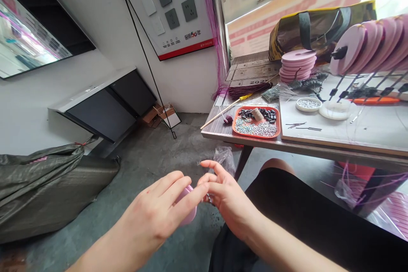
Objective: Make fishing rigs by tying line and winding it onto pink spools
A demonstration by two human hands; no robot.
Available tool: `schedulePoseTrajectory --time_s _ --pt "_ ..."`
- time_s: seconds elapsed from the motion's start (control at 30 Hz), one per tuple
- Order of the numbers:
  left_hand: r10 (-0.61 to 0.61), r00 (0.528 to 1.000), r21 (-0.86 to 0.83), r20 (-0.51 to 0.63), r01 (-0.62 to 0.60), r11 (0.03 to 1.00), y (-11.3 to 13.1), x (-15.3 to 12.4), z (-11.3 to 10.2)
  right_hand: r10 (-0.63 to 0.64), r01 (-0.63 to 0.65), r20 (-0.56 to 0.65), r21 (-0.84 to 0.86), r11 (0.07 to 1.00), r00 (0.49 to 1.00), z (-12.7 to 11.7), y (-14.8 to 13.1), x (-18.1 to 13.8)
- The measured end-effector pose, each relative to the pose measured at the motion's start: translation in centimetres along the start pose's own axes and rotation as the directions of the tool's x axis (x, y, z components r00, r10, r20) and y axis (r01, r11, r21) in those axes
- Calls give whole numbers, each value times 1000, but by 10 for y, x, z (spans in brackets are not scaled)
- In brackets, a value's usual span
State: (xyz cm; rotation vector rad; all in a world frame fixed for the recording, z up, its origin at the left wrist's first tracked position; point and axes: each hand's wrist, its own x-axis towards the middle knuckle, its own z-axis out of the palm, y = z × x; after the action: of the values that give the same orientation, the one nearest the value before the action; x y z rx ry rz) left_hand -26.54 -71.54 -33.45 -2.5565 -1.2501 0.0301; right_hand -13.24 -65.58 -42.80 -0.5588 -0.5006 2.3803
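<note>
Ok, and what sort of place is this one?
Probably a small assembly workroom: a red tray of small parts, a stack of pink discs and hanging purple strands suggest it.

Wall switch board (175,2) read "保用50年"; cardboard (250,71) on the surface (219,130) showed "202", last digit unclear.
</note>
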Motion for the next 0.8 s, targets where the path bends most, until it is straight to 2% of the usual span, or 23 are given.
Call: schedulePoseTrajectory --time_s 0.13,0.27,0.37,0.47,0.57,0.63,0.73,0.77,0.8 --pt "32 995 56 -91 -27 998 4 1 5 30 -22 -111 71 997 993 0 2 1" --pt "48 994 70 -96 -41 997 6 3 7 9 4 -229 57 998 973 3 -1 1" --pt "58 993 76 -104 -50 996 6 4 7 14 5 -249 77 997 968 2 0 3" --pt "26 998 43 -65 -23 999 4 3 4 -6 35 -259 107 994 966 -6 4 6" --pt "-18 1000 -1 -5 18 1000 -2 -2 1 -85 108 -290 63 992 953 -18 3 8" --pt "-43 999 -25 18 44 999 -6 -6 -1 -103 102 -240 -17 995 965 -27 -1 7" --pt "-84 995 -43 52 86 995 -13 -11 -3 -75 64 -50 -193 979 996 -40 -6 8" --pt "-102 993 -45 54 104 994 -15 -12 -3 -89 86 5 -314 946 996 -46 -5 10" --pt "-117 992 -45 51 119 992 -17 -12 -4 -116 124 46 -499 858 992 -55 -4 13"
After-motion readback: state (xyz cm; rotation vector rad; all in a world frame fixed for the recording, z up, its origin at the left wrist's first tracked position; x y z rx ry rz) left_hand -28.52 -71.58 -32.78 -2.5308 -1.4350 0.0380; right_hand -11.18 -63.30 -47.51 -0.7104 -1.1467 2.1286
